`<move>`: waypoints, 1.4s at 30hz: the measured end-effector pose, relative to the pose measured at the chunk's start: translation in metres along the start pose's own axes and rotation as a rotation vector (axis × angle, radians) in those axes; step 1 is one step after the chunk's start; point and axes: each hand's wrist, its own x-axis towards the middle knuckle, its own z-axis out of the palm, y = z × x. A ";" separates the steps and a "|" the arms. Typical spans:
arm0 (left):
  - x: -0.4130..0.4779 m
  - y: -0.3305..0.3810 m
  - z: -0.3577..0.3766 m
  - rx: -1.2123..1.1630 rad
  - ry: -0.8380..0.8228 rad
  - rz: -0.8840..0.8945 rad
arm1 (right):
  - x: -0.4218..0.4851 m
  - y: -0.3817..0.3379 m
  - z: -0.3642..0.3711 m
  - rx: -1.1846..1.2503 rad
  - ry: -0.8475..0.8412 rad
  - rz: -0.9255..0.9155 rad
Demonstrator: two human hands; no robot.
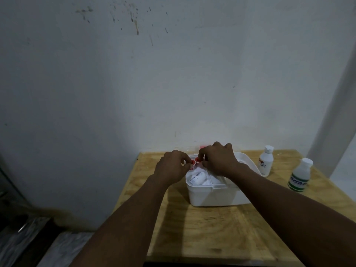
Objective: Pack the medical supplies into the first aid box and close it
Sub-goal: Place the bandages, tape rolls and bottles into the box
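The white bottle reads "70%"; the green-banded bottle's label is illegible

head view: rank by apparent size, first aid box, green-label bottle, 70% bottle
1. first aid box, clearly largest.
2-3. green-label bottle and 70% bottle: look alike; the green-label one sits nearer the camera, so unranked.

Head camera looks down, close over table.

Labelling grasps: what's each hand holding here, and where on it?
Left hand pinches one small red-capped item, right hand another, each grip at the cap, over the open first aid box. Their bodies are hidden.
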 end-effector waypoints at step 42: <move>-0.056 0.215 0.132 0.513 -0.362 0.719 | -0.185 0.183 -0.018 0.283 -0.346 0.494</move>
